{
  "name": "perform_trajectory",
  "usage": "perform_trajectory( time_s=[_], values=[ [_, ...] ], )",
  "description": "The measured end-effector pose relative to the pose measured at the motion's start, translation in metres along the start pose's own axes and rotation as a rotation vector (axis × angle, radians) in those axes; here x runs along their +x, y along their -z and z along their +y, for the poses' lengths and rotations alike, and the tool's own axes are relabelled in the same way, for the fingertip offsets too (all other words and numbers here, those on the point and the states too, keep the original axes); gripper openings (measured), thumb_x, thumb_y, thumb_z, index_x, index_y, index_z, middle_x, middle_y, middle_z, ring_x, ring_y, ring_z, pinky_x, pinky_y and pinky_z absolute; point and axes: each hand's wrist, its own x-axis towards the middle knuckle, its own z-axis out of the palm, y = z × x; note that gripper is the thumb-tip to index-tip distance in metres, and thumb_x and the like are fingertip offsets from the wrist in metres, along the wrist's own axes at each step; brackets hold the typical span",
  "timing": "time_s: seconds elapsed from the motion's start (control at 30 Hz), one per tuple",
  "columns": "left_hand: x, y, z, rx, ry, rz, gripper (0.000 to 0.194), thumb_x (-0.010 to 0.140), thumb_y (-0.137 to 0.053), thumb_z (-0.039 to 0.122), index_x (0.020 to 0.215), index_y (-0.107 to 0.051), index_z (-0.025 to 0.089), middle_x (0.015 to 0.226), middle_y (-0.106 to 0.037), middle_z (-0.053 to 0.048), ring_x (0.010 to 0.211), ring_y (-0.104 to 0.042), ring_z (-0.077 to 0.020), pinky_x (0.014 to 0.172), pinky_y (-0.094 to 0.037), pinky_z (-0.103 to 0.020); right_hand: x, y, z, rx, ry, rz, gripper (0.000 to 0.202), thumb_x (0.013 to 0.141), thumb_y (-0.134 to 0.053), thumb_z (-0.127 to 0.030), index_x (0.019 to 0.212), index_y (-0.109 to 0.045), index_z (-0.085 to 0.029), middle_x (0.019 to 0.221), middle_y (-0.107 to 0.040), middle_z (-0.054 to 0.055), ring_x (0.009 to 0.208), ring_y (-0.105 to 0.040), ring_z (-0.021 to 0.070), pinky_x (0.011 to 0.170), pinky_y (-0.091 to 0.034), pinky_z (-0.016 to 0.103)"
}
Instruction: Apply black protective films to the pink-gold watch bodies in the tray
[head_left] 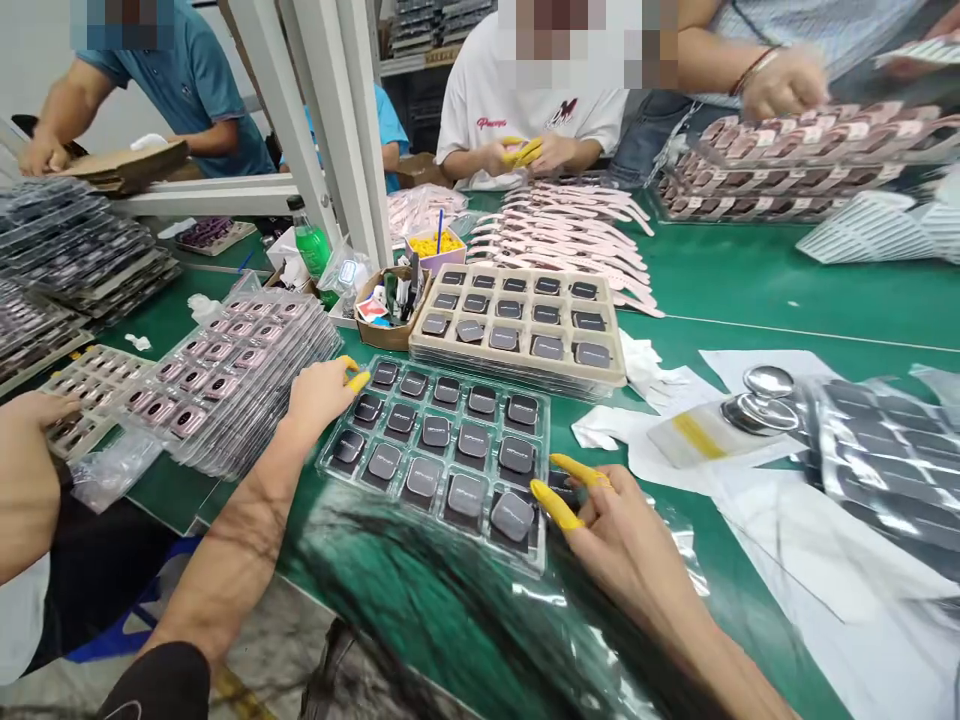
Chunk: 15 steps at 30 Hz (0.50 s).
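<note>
A clear plastic tray (433, 517) lies on the green table in front of me, with rows of dark rounded-square pieces (471, 440) in its compartments. At its upper left corner is my left hand (324, 392), yellow finger covers on its fingertips, pinching the edge. My right hand (619, 515) is beside the tray's right edge; its yellow-covered thumb and index finger are stretched apart, the thumb tip at the rim. Under those fingers a dark piece (562, 487) shows in part. Behind the tray stands a beige tray stack (517, 352) holding similar dark pieces.
To the left are stacked trays of pink pieces (247, 385) and a neighbour's arm (26, 470). A pump bottle (724, 420) stands on white paper at right, near wrapped dark sheets (885, 450). Pink straps (562, 240) lie farther back. A small box (386, 325) holds tools. Several people work opposite.
</note>
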Motion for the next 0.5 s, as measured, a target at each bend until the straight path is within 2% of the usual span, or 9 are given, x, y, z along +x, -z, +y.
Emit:
perform_trajectory(
  time_s=[0.07, 0.13, 0.2, 0.23, 0.27, 0.3, 0.33, 0.4, 0.5],
  values=[
    [-0.041, 0.01, -0.004, -0.07, 0.022, 0.105, 0.038, 0.096, -0.056, 0.045, 0.125, -0.071, 0.026, 0.102, -0.08, -0.006, 0.092, -0.073, -0.0266, 0.081, -0.052, -0.035, -0.001, 0.002, -0.006, -0.033, -0.018, -0.003, 0.028, 0.086, -0.05, -0.057, 0.074, -0.049, -0.031, 0.095, -0.067, 0.01, 0.082, -0.069, 0.0307, 0.07, -0.055, 0.047],
    [-0.091, 0.017, -0.017, -0.136, 0.117, 0.295, 0.045, 0.105, -0.041, 0.046, 0.135, -0.063, 0.021, 0.111, -0.078, -0.009, 0.094, -0.073, -0.0243, 0.085, -0.055, -0.036, -0.001, 0.003, -0.009, -0.046, -0.01, -0.029, 0.025, 0.087, -0.05, -0.055, 0.082, -0.052, -0.031, 0.095, -0.069, 0.01, 0.086, -0.071, 0.0337, 0.073, -0.055, 0.048],
    [-0.136, 0.022, -0.043, -0.176, 0.363, 0.665, 0.047, 0.103, -0.045, 0.049, 0.131, -0.064, 0.016, 0.121, -0.073, -0.015, 0.105, -0.07, -0.0297, 0.095, -0.055, -0.042, -0.001, 0.004, -0.011, -0.071, 0.015, -0.056, 0.023, 0.088, -0.05, -0.052, 0.078, -0.051, -0.031, 0.096, -0.072, 0.01, 0.091, -0.072, 0.035, 0.075, -0.055, 0.047],
    [-0.152, 0.026, -0.059, -0.126, 0.484, 0.755, 0.054, 0.1, -0.053, 0.051, 0.137, -0.059, 0.013, 0.13, -0.068, -0.019, 0.119, -0.065, -0.0355, 0.102, -0.053, -0.048, -0.001, 0.005, -0.012, -0.095, 0.031, -0.072, 0.023, 0.089, -0.05, -0.05, 0.076, -0.049, -0.031, 0.097, -0.072, 0.01, 0.092, -0.073, 0.0349, 0.074, -0.054, 0.046],
    [-0.161, 0.03, -0.077, -0.089, 0.611, 0.778, 0.068, 0.097, -0.059, 0.053, 0.149, -0.048, 0.011, 0.146, -0.057, -0.024, 0.136, -0.053, -0.0419, 0.108, -0.049, -0.055, -0.001, 0.005, -0.013, -0.13, 0.05, -0.094, 0.025, 0.091, -0.049, -0.048, 0.074, -0.048, -0.03, 0.099, -0.073, 0.01, 0.094, -0.073, 0.0344, 0.074, -0.054, 0.045],
    [-0.164, 0.036, -0.094, -0.089, 0.725, 0.739, 0.076, 0.097, -0.06, 0.051, 0.156, -0.038, 0.01, 0.157, -0.045, -0.026, 0.145, -0.042, -0.0456, 0.111, -0.045, -0.061, -0.002, 0.007, -0.015, -0.172, 0.068, -0.122, 0.026, 0.093, -0.047, -0.046, 0.073, -0.048, -0.029, 0.101, -0.073, 0.01, 0.094, -0.073, 0.0337, 0.074, -0.054, 0.044],
    [-0.161, 0.042, -0.11, -0.114, 0.769, 0.702, 0.072, 0.099, -0.057, 0.046, 0.155, -0.037, 0.006, 0.158, -0.041, -0.029, 0.147, -0.039, -0.048, 0.111, -0.044, -0.065, -0.004, 0.008, -0.018, -0.215, 0.085, -0.15, 0.028, 0.095, -0.045, -0.045, 0.074, -0.049, -0.028, 0.103, -0.073, 0.011, 0.094, -0.073, 0.033, 0.075, -0.054, 0.043],
    [-0.141, 0.054, -0.131, -0.168, 0.767, 0.608, 0.054, 0.104, -0.052, 0.039, 0.146, -0.049, 0.005, 0.15, -0.053, -0.027, 0.139, -0.052, -0.0417, 0.108, -0.05, -0.06, -0.008, 0.011, -0.023, -0.278, 0.121, -0.196, 0.03, 0.1, -0.039, -0.043, 0.079, -0.053, -0.026, 0.111, -0.073, 0.013, 0.095, -0.073, 0.0319, 0.076, -0.054, 0.042],
    [-0.107, 0.07, -0.134, -0.199, 0.725, 0.521, 0.043, 0.101, -0.063, 0.038, 0.137, -0.06, 0.016, 0.14, -0.062, -0.014, 0.122, -0.064, -0.0293, 0.102, -0.056, -0.052, -0.012, 0.013, -0.029, -0.3, 0.159, -0.216, 0.035, 0.104, -0.034, -0.042, 0.094, -0.062, -0.023, 0.118, -0.071, 0.014, 0.097, -0.074, 0.0306, 0.078, -0.053, 0.04]
  ],
)
